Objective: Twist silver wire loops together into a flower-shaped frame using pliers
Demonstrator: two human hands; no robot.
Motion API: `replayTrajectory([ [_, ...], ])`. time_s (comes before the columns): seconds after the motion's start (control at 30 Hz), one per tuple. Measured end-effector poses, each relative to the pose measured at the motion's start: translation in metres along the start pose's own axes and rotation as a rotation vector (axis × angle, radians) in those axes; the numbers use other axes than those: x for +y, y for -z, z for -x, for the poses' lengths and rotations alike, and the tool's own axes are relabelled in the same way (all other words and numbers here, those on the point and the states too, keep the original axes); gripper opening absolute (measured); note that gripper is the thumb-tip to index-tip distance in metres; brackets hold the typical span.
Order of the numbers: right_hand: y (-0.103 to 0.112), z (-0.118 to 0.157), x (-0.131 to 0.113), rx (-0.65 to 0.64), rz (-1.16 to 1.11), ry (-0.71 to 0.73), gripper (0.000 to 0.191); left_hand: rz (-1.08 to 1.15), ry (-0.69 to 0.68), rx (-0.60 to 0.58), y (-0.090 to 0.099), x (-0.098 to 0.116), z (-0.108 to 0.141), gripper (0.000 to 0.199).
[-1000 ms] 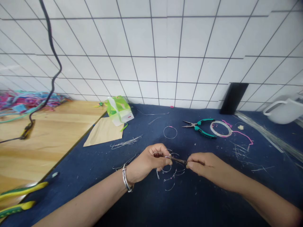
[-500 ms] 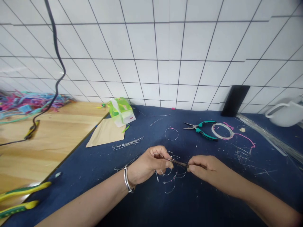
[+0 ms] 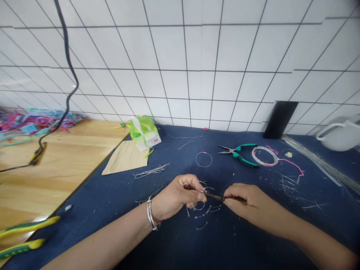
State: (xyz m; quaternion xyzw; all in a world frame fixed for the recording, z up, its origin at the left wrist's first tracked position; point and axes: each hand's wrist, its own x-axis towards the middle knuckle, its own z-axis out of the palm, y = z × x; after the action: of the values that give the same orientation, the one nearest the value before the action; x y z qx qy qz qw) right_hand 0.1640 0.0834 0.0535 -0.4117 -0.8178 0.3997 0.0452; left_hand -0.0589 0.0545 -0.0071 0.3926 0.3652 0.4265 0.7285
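My left hand (image 3: 187,192), with silver bangles on the wrist, is closed in a pinch on thin silver wire (image 3: 200,206) bent into loops. Curved strands stick out around its fingers. Closed on a slim tool (image 3: 213,196) with a long metal shaft and a dark grip, my right hand (image 3: 239,198) points it left, its tip at the left fingertips. The exact kind of tool is not clear. Below, loose wire pieces with small pink beads (image 3: 206,213) lie on the dark blue mat (image 3: 180,247). Ahead is a wire ring (image 3: 204,159) with a pink bit.
Teal-handled needle-nose pliers (image 3: 239,153) lie ahead right, beside a white round dish (image 3: 264,156) with beads. Wire bundles (image 3: 152,171), a brown paper sheet (image 3: 125,159) and a green packet (image 3: 144,132) lie left. Yellow-green tool handles (image 3: 28,228) are at lower left; a white mug (image 3: 340,135) stands right.
My right hand and the tool have shifted slightly, and the tool's rear end now shows behind the fingers. My left hand stays almost in place.
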Motion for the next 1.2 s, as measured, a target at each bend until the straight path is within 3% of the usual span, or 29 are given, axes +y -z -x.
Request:
replayTrajectory([
  [0.43, 0.0041, -0.0016, 0.0032, -0.016, 0.027, -0.031, 0.021, -0.131, -0.061, 0.073, 0.0003, -0.0014, -0.0023, 0.014],
  [1.2, 0.0013, -0.0004, 0.0030, -0.020, 0.006, -0.027, 0.021, -0.346, -0.057, 0.078, -0.0050, 0.0046, 0.0000, 0.012],
])
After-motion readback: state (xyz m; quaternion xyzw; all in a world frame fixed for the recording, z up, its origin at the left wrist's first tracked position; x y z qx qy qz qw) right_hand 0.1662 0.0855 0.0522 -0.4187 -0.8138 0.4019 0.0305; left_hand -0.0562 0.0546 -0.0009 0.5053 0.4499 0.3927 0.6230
